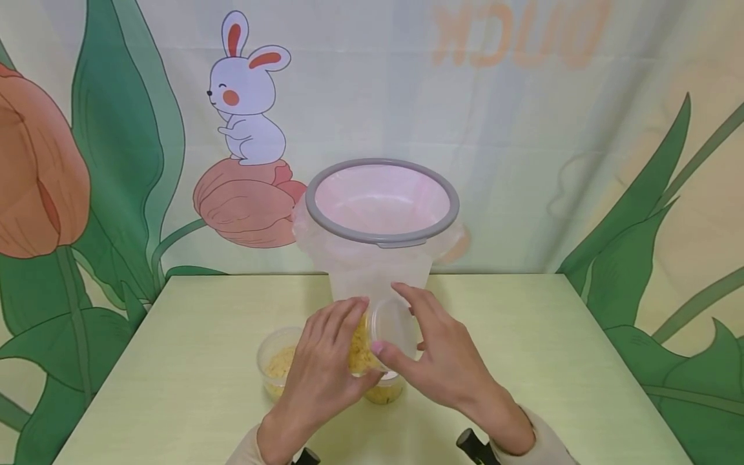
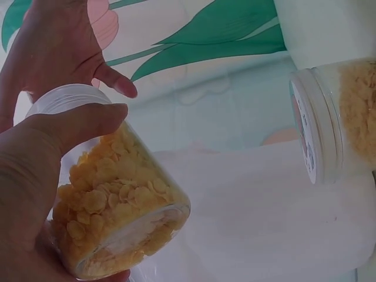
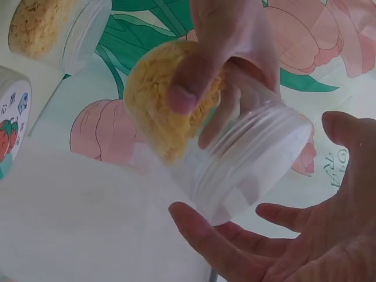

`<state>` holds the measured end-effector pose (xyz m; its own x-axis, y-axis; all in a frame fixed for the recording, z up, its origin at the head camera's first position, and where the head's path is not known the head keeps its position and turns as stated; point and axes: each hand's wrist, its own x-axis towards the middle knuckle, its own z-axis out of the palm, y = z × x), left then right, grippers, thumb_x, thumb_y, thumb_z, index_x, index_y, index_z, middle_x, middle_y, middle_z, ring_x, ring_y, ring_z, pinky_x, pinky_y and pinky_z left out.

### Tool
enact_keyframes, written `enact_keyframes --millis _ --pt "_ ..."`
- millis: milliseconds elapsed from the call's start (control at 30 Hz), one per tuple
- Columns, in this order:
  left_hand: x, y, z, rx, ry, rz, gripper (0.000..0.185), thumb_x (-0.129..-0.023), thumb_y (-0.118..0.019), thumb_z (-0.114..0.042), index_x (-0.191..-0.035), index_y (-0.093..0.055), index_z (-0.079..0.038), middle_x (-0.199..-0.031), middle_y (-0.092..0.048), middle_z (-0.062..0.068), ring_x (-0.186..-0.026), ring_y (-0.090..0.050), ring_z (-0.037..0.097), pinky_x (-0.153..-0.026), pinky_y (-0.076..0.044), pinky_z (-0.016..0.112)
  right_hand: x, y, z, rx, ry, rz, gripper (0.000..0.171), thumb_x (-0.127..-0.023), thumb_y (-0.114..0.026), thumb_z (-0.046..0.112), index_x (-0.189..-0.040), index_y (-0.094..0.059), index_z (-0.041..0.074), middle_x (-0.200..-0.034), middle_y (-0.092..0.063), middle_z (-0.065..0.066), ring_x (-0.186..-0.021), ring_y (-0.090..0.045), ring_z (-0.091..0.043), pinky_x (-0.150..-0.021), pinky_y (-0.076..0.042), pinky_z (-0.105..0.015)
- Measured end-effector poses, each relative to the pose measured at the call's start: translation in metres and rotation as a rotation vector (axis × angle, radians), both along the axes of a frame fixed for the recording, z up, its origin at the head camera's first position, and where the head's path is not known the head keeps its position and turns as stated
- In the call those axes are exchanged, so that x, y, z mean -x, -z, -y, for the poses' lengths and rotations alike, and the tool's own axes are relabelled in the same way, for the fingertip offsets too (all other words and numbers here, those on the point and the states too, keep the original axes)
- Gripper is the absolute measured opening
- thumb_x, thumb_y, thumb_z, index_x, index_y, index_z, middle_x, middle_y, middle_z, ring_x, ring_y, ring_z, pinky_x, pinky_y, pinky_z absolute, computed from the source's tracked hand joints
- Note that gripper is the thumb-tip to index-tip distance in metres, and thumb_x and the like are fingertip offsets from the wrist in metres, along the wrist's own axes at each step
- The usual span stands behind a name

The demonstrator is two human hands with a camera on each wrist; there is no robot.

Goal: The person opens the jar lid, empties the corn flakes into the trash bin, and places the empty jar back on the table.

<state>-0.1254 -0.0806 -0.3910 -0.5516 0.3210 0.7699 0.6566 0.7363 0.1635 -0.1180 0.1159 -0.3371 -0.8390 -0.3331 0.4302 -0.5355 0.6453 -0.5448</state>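
Head view: left hand (image 1: 322, 361) clamped round tilted jar (image 1: 378, 336) of flakes, near table (image 1: 192, 361) centre, just before lined bin (image 1: 380, 213). Right hand (image 1: 442, 355) fingers spread, cupping jar mouth.

Pale green table (image 1: 192, 361), set against a printed backdrop. Standing on it, directly beyond the two hands (image 1: 383, 361): a tall translucent bin (image 1: 380, 258) with a grey rim and a plastic liner. Just left of the left hand (image 1: 316, 374): an open clear jar of yellow flakes (image 1: 279, 365). Beneath the hands, partly hidden: another jar of flakes (image 1: 383, 392), resting on the tabletop near the front edge.
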Motion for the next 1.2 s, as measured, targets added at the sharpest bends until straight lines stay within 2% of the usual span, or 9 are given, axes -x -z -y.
enact_keyframes --millis 33,133,267,400,500,633,833,1000,1200 --pt "0.0 0.0 0.0 0.004 -0.003 -0.005 0.098 -0.053 -0.091 -0.03 -0.138 -0.048 -0.006 -0.137 -0.054 0.007 -0.12 -0.053 0.028 -0.104 -0.043 0.044 0.0 0.001 0.002 -0.003 0.013 0.011 0.071 -0.085 -0.064 0.055 -0.147 -0.039 0.03 -0.141 -0.051 0.006 -0.089 -0.064 -0.01 -0.062 -0.051 -0.019" --pt "0.001 0.001 -0.001 0.016 -0.01 -0.021 0.099 -0.052 -0.092 -0.032 -0.137 -0.049 -0.006 -0.136 -0.054 0.007 -0.119 -0.053 0.028 -0.104 -0.043 0.044 0.0 0.003 0.005 -0.023 0.03 0.005 0.069 -0.086 -0.063 0.058 -0.145 -0.043 0.028 -0.14 -0.054 0.006 -0.09 -0.067 -0.013 -0.071 -0.055 -0.028" --pt "0.001 0.001 -0.001 0.028 -0.02 -0.034 0.1 -0.052 -0.093 -0.032 -0.137 -0.048 -0.006 -0.136 -0.054 0.007 -0.119 -0.053 0.028 -0.103 -0.044 0.045 0.001 0.003 0.007 -0.028 0.023 -0.014 0.066 -0.087 -0.063 0.057 -0.141 -0.048 0.023 -0.138 -0.055 0.006 -0.115 -0.063 -0.018 -0.085 -0.056 -0.038" --pt "0.001 0.001 -0.001 0.037 -0.026 -0.042 0.1 -0.052 -0.093 -0.032 -0.137 -0.048 -0.006 -0.136 -0.054 0.007 -0.12 -0.053 0.027 -0.103 -0.044 0.044 0.002 0.002 0.006 0.004 -0.017 0.005 0.064 -0.086 -0.066 0.053 -0.14 -0.048 0.025 -0.138 -0.054 0.008 -0.113 -0.062 -0.015 -0.07 -0.056 -0.025" --pt "0.001 0.001 -0.001 0.042 -0.029 -0.052 0.099 -0.053 -0.092 -0.033 -0.137 -0.048 -0.006 -0.136 -0.054 0.007 -0.119 -0.053 0.027 -0.103 -0.044 0.044 0.002 0.001 0.004 0.017 -0.058 0.013 0.064 -0.085 -0.07 0.05 -0.14 -0.048 0.026 -0.139 -0.052 0.01 -0.114 -0.061 -0.013 -0.066 -0.054 -0.02" --pt "0.002 0.001 0.0 0.043 -0.031 -0.054 0.091 -0.061 -0.088 -0.034 -0.137 -0.048 -0.006 -0.136 -0.055 0.008 -0.119 -0.053 0.028 -0.103 -0.044 0.045 0.004 0.0 0.0 -0.002 -0.111 -0.021 0.064 -0.083 -0.073 0.046 -0.139 -0.049 0.025 -0.14 -0.049 0.011 -0.116 -0.058 -0.012 -0.074 -0.055 -0.023" --pt "0.002 0.001 0.004 0.034 -0.025 -0.027 0.084 -0.073 -0.08 -0.041 -0.14 -0.046 -0.004 -0.135 -0.055 0.011 -0.12 -0.053 0.031 -0.106 -0.042 0.046 0.007 -0.003 -0.008 -0.036 -0.218 -0.148 0.065 -0.081 -0.077 0.037 -0.139 -0.051 0.021 -0.141 -0.049 0.002 -0.126 -0.053 -0.015 -0.096 -0.053 -0.037" --pt "0.002 0.0 0.006 0.023 -0.03 -0.012 0.098 -0.058 -0.091 -0.036 -0.14 -0.046 -0.004 -0.135 -0.055 0.01 -0.121 -0.053 0.03 -0.107 -0.041 0.043 0.007 -0.007 -0.012 -0.03 -0.236 -0.182 0.07 -0.08 -0.078 0.036 -0.142 -0.048 0.02 -0.144 -0.048 0.0 -0.131 -0.05 -0.016 -0.101 -0.051 -0.039" --pt "0.002 -0.001 0.009 0.026 -0.048 0.001 0.101 -0.054 -0.091 -0.034 -0.14 -0.046 -0.005 -0.136 -0.055 0.01 -0.121 -0.053 0.029 -0.107 -0.041 0.043 0.005 -0.009 -0.019 -0.014 -0.201 -0.161 0.071 -0.081 -0.078 0.039 -0.143 -0.048 0.02 -0.146 -0.047 0.003 -0.127 -0.053 -0.015 -0.086 -0.056 -0.033"
